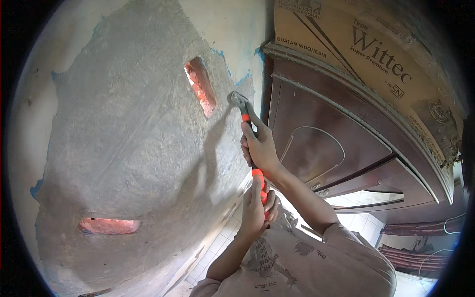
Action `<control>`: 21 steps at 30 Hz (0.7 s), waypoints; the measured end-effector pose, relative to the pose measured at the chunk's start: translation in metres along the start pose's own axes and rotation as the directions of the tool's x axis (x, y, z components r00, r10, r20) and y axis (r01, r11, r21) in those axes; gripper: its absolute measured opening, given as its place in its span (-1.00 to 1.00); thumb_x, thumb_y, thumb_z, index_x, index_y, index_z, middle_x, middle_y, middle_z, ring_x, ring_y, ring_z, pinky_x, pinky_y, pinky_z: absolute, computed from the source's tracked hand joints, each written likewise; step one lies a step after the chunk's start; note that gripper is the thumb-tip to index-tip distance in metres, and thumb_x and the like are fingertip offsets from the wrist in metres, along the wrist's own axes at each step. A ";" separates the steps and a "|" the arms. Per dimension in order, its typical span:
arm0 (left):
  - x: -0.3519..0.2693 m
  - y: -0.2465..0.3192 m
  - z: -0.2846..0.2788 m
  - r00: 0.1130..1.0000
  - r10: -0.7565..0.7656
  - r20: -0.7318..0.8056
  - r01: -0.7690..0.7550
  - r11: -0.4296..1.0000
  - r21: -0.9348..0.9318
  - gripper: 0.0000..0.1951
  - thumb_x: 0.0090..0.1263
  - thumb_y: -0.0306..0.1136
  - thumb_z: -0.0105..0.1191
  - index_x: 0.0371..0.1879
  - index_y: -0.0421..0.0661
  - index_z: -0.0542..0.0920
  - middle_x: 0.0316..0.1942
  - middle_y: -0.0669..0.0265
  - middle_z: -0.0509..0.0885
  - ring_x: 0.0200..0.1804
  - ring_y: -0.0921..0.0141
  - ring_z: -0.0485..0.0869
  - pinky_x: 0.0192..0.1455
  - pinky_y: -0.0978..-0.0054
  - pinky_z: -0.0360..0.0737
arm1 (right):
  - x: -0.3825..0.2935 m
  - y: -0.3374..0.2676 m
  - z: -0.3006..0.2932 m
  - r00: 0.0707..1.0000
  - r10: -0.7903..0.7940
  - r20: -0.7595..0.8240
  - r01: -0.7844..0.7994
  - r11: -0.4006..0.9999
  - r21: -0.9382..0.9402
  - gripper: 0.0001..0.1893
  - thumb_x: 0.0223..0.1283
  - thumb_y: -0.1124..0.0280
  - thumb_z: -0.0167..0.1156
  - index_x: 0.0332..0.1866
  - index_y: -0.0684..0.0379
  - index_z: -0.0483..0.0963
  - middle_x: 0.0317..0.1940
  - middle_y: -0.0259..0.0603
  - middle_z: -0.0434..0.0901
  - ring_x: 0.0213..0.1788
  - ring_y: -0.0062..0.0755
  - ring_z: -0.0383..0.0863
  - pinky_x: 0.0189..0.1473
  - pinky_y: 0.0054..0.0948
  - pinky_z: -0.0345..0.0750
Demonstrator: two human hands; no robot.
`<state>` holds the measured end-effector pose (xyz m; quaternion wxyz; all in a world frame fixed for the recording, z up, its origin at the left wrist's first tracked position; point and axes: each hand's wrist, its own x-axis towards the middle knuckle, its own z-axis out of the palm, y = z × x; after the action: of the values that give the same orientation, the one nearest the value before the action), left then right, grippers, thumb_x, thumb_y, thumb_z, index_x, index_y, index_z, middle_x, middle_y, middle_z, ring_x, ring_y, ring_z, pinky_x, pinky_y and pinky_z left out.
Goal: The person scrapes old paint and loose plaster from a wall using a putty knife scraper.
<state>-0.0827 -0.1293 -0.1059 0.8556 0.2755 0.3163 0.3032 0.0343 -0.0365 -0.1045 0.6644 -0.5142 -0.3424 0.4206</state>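
Observation:
Both my hands are wrapped around a hammer with an orange-and-black handle and a dusty grey head. My left hand grips the lower end of the handle. Higher up, close below the head, my right hand holds the shaft. The head points up at the grey plaster wall; whether it touches the wall, I cannot tell. To the left of the head, an upright slot in the plaster exposes red brick. Another slot, lying level, shows red brick at lower left.
A dark brown wooden cabinet stands close on the right, with a printed cardboard box on top. Cream paint with ragged blue edges borders the bare plaster. Reddish-brown rods lie at lower right. White tiles show below.

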 end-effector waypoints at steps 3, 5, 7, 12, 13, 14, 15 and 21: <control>0.021 0.010 -0.008 0.999 0.031 0.015 -0.032 0.999 0.040 -0.49 0.58 0.27 -0.08 -0.32 0.01 0.38 -0.74 0.54 0.18 -0.79 0.60 0.16 -0.78 0.58 0.07 | 0.015 0.000 0.001 0.999 -0.022 -0.032 0.022 0.999 0.028 -0.38 0.56 0.32 0.04 0.64 0.10 0.11 -0.65 -0.42 0.35 -0.80 -0.65 0.30 -0.77 -0.52 0.27; 0.017 0.005 -0.009 0.999 0.029 0.013 -0.030 0.999 0.039 -0.50 0.60 0.25 -0.09 -0.31 0.01 0.39 -0.74 0.55 0.17 -0.79 0.60 0.16 -0.77 0.58 0.07 | 0.016 -0.002 -0.001 0.998 0.052 -0.026 -0.050 0.998 0.047 -0.37 0.56 0.32 0.04 0.65 0.05 0.10 -0.65 -0.42 0.36 -0.80 -0.66 0.29 -0.77 -0.53 0.27; 0.002 -0.003 -0.005 1.000 0.013 -0.001 -0.013 1.000 0.007 -0.50 0.61 0.24 -0.10 -0.31 0.00 0.39 -0.74 0.55 0.17 -0.79 0.60 0.16 -0.77 0.58 0.07 | 0.002 0.000 0.002 0.999 -0.003 -0.044 0.003 1.000 0.006 -0.38 0.55 0.32 0.05 0.64 0.05 0.11 -0.65 -0.42 0.36 -0.79 -0.66 0.29 -0.77 -0.53 0.27; 0.026 0.009 -0.010 0.999 0.031 -0.034 -0.030 0.999 0.045 -0.49 0.59 0.24 -0.07 -0.31 -0.02 0.40 -0.74 0.55 0.18 -0.80 0.58 0.15 -0.78 0.59 0.04 | 0.024 -0.001 0.000 1.000 0.014 -0.025 -0.013 1.000 0.015 -0.41 0.56 0.34 0.03 0.63 0.07 0.15 -0.64 -0.43 0.34 -0.77 -0.66 0.30 -0.75 -0.54 0.28; 0.024 0.009 -0.010 0.999 0.033 -0.040 -0.031 0.999 0.043 -0.49 0.59 0.24 -0.07 -0.31 -0.02 0.40 -0.74 0.55 0.18 -0.80 0.58 0.15 -0.78 0.59 0.04 | 0.029 -0.004 0.001 0.998 0.018 -0.058 -0.014 0.998 0.058 -0.41 0.56 0.34 0.03 0.63 0.06 0.15 -0.63 -0.43 0.35 -0.77 -0.66 0.30 -0.76 -0.54 0.27; 0.021 0.008 -0.010 0.999 0.027 -0.020 -0.026 0.999 0.031 -0.49 0.60 0.24 -0.07 -0.32 -0.02 0.39 -0.74 0.55 0.17 -0.80 0.58 0.15 -0.78 0.59 0.03 | 0.023 -0.001 0.002 0.998 -0.001 -0.064 0.004 0.998 0.061 -0.44 0.56 0.34 0.03 0.60 0.09 0.20 -0.62 -0.42 0.36 -0.78 -0.66 0.29 -0.77 -0.53 0.26; 0.022 0.010 -0.006 1.000 0.021 0.012 -0.021 1.000 0.023 -0.49 0.60 0.24 -0.08 -0.32 -0.02 0.39 -0.74 0.55 0.17 -0.80 0.58 0.14 -0.78 0.59 0.01 | 0.019 0.001 0.001 0.998 -0.007 -0.067 0.011 0.998 0.060 -0.44 0.56 0.34 0.03 0.60 0.09 0.20 -0.62 -0.42 0.36 -0.78 -0.66 0.29 -0.77 -0.53 0.26; 0.008 0.007 -0.001 0.999 -0.009 -0.032 0.010 0.999 0.032 -0.49 0.60 0.25 -0.10 -0.34 0.00 0.37 -0.74 0.54 0.17 -0.79 0.59 0.17 -0.78 0.58 0.01 | 0.019 0.003 0.001 0.997 -0.041 -0.060 0.040 0.999 -0.027 -0.46 0.56 0.33 0.02 0.57 0.14 0.23 -0.64 -0.42 0.34 -0.79 -0.65 0.28 -0.78 -0.51 0.27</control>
<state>-0.0803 -0.1188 -0.1051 0.8473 0.2829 0.3360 0.2985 0.0404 -0.0185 -0.1071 0.6761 -0.5283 -0.3380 0.3867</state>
